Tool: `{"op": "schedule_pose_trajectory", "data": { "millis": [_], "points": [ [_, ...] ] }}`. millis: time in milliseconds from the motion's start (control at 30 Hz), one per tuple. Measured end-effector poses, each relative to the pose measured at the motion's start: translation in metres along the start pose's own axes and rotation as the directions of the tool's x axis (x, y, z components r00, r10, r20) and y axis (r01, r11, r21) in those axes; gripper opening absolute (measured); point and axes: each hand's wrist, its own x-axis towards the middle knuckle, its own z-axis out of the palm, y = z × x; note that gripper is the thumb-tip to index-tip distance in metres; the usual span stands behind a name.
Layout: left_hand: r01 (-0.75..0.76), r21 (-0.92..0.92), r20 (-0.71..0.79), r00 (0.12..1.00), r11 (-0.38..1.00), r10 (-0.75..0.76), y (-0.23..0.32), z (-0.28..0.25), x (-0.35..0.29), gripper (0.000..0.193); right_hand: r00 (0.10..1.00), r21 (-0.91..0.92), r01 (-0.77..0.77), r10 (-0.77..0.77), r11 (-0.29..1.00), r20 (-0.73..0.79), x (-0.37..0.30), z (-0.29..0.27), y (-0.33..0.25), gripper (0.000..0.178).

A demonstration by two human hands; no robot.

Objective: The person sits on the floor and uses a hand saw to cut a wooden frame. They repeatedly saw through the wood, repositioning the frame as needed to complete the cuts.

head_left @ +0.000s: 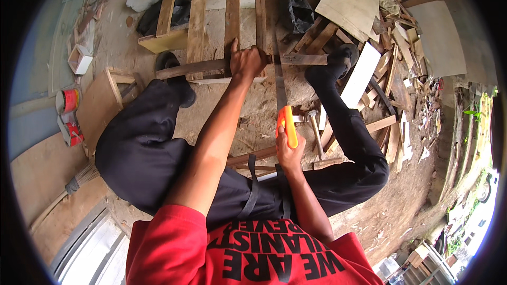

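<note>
My right hand (pixel 290 150) is closed round the orange and yellow handle of a handsaw (pixel 290 126). The saw's long blade points away from me and crosses a narrow wooden strip (pixel 199 68). Just left of the blade, my left hand (pixel 247 63) grips that strip from above, its index finger stretched forward. The strip lies crosswise over a low frame of wooden slats (pixel 197 21). Its right end reaches my right foot (pixel 342 59), and its left end is by my left foot (pixel 182 91). How deep the blade sits in the wood, I cannot tell.
A hammer (pixel 317 134) lies right of the saw handle. Wood offcuts (pixel 398 68) heap up along the right, with a pale board (pixel 353 2) on top. Black plastic bags (pixel 296 10) lie ahead. At left are a plywood box (pixel 100 97), red containers (pixel 68 101) and a broom (pixel 79 182).
</note>
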Motion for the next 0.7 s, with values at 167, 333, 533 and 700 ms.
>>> {"op": "schedule_pose_trajectory", "data": {
  "millis": [167, 333, 533, 700],
  "points": [
    [0.007, -0.015, -0.036, 0.999, 1.000, -0.007, -0.006, 0.008, 0.000, 0.034, 0.997, -0.009, 0.076, -0.076, 0.997, 0.026, -0.013, 0.001, -0.010, 0.021],
    [-0.024, 0.020, 0.010, 1.000, 1.000, 0.024, 0.001, 0.004, 0.000, 0.027, 1.000, 0.105, 0.025, -0.026, 0.994, 0.006, -0.054, -0.003, -0.006, 0.018],
    [-0.147, 0.189, -0.032, 0.987, 0.971, 0.156, -0.009, 0.025, 0.005, 0.031, 0.995, 0.151, -0.064, 0.075, 0.986, -0.068, 0.038, 0.026, -0.043, 0.027],
    [-0.156, 0.270, -0.123, 0.973, 0.950, 0.195, -0.014, 0.028, 0.003, 0.033, 1.000, -0.080, 0.016, -0.017, 0.997, -0.020, 0.043, 0.037, -0.031, 0.026]
  ]
}}
